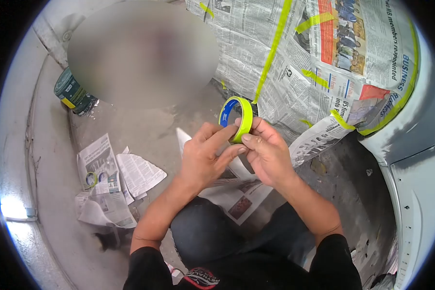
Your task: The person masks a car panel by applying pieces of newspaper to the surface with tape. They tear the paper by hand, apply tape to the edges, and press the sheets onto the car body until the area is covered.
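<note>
A roll of neon yellow masking tape (248, 116) with a blue inner core is held up in front of me. My right hand (271, 157) grips its lower right side, thumb on the near face and fingers behind. My left hand (203, 154) is closed, fingertips pinched at the roll's lower left edge. Whether a tape end lies between those fingertips cannot be made out. Below both hands, a newspaper sheet (241, 205) spreads between my knees, partly hidden by my hands and forearms.
Newspaper masking (295, 63) with yellow tape strips covers the large curved surface ahead. A grey-and-white body panel (415, 193) stands at right. On the floor at left lie loose newspaper sheets (140, 171) and a second tape roll (91, 179). A dark can (70, 92) stands farther back.
</note>
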{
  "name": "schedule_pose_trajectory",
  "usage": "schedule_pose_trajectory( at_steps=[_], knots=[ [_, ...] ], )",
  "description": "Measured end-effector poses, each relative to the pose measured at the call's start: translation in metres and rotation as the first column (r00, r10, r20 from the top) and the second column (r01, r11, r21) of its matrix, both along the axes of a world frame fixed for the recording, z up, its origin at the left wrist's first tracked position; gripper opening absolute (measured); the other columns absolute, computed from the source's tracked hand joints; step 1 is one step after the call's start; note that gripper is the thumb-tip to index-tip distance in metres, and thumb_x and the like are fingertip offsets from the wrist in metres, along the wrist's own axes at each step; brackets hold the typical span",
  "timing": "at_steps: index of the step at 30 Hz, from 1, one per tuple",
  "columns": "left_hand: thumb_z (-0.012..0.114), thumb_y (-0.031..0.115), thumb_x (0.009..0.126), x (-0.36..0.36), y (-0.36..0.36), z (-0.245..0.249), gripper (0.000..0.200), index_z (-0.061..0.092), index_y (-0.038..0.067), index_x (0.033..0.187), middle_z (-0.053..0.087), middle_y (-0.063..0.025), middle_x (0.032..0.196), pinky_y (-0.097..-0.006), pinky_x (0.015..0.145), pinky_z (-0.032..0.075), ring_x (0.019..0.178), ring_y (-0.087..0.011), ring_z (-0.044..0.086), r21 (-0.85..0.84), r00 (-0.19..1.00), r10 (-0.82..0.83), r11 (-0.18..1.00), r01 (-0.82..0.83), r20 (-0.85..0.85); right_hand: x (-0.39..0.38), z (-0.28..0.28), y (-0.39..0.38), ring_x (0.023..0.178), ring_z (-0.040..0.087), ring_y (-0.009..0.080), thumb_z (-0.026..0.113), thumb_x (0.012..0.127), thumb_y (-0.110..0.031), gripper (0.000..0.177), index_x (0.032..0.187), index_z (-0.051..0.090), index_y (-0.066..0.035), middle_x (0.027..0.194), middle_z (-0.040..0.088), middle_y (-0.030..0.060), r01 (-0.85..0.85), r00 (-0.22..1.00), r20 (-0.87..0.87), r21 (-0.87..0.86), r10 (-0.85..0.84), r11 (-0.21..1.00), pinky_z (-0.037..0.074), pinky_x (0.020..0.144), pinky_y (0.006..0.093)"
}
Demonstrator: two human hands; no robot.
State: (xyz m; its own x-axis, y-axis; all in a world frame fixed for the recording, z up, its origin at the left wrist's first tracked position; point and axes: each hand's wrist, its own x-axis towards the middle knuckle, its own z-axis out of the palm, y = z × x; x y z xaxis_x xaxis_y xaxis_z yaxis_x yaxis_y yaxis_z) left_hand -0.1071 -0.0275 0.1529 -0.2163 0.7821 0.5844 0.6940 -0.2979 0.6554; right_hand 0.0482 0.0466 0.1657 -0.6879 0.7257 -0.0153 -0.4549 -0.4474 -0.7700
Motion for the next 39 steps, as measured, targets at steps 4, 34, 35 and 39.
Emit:
schedule_pose_trajectory(
  at_steps=[4, 34, 35, 39],
  knots=[
    [0.080, 0.011, 0.081, 0.006, 0.001, -0.002, 0.025, 0.072, 0.007, 0.104, 0.068, -0.0119, 0.094, -0.0391, 0.068, 0.054, 0.077, -0.0316, 0.067, 0.013, 0.989, -0.023, 1.000, 0.021, 0.147, -0.002, -0.004, -0.004, 0.097, 0.059, 0.0134, 0.057, 0.097, -0.002, 0.027, 0.124, 0.056, 0.000, 0.109, 0.062, 0.0054, 0.007, 0.992, 0.128, 0.095, -0.019, 0.995, 0.050, 0.089, 0.0290],
    [0.065, 0.004, 0.086, 0.000, -0.006, -0.019, 0.007, 0.064, -0.002, 0.090, 0.061, -0.0112, 0.081, -0.0353, 0.070, 0.048, 0.077, -0.0225, 0.058, -0.279, 0.971, -0.150, 0.939, 0.199, 0.187, 0.038, -0.003, -0.006, 0.089, 0.058, 0.0294, 0.062, 0.083, -0.016, 0.020, 0.099, 0.057, -0.004, 0.094, 0.056, 0.0119, -0.283, 0.772, 0.088, 0.935, -0.629, -0.216, 0.052, 0.069, 0.0355],
    [0.063, 0.000, 0.084, -0.003, -0.005, -0.020, 0.004, 0.063, -0.002, 0.086, 0.058, -0.0135, 0.076, -0.0363, 0.067, 0.047, 0.072, -0.0259, 0.058, -0.265, 0.985, -0.139, 0.950, 0.163, 0.106, 0.039, 0.001, -0.006, 0.089, 0.058, 0.0296, 0.063, 0.083, -0.014, 0.022, 0.102, 0.059, -0.005, 0.095, 0.056, 0.0123, -0.336, 0.781, 0.186, 0.930, -0.596, -0.150, 0.053, 0.070, 0.0355],
    [0.073, 0.007, 0.085, 0.005, 0.000, 0.015, 0.012, 0.068, -0.002, 0.092, 0.064, -0.0136, 0.079, -0.0343, 0.067, 0.048, 0.071, -0.0249, 0.062, -0.189, 0.991, -0.131, 0.973, 0.133, 0.023, 0.048, 0.012, 0.010, 0.096, 0.060, 0.0313, 0.066, 0.081, 0.007, 0.040, 0.119, 0.062, -0.004, 0.110, 0.059, 0.0145, -0.042, 0.805, 0.045, 0.999, -0.592, 0.019, 0.051, 0.085, 0.0402]
  ],
)
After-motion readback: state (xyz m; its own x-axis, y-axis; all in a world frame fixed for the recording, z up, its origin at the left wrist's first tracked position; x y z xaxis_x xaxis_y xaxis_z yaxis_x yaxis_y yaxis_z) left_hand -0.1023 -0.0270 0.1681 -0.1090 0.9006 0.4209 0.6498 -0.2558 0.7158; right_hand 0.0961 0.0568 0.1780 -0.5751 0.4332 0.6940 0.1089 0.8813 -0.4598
